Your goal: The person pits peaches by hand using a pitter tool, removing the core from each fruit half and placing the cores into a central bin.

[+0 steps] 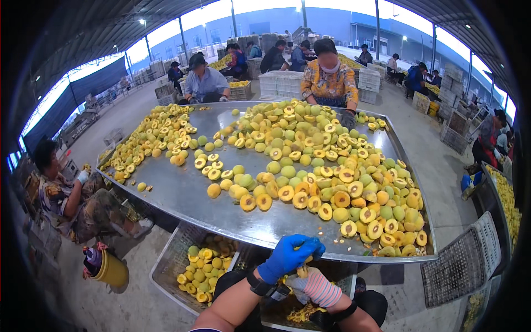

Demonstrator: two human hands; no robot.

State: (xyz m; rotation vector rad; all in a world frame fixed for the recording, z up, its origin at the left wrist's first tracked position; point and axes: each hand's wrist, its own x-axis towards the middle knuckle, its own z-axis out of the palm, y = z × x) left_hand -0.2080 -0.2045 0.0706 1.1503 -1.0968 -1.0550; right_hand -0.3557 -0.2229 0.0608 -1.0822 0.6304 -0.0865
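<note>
My left hand (289, 257), in a blue glove, is closed above the near edge of the metal table (210, 213); what its curled fingers hold is hidden. Just below it, my right hand (318, 286), in a grey glove with a striped cuff, grips a yellow peach piece (302, 271), mostly covered by the fingers. The two hands nearly touch. Beyond them lies a heap of yellow peaches (343, 188), many halved with brown centres showing. Under my hands stands a crate (285, 327) with yellow scraps (303, 314) in it.
A plastic crate of peaches (203, 276) stands at my left, under the table edge. A yellow bucket (113, 272) is farther left, near a seated person (66, 199). Two people (330, 77) work across the table. An empty grey crate (462, 263) tilts at my right.
</note>
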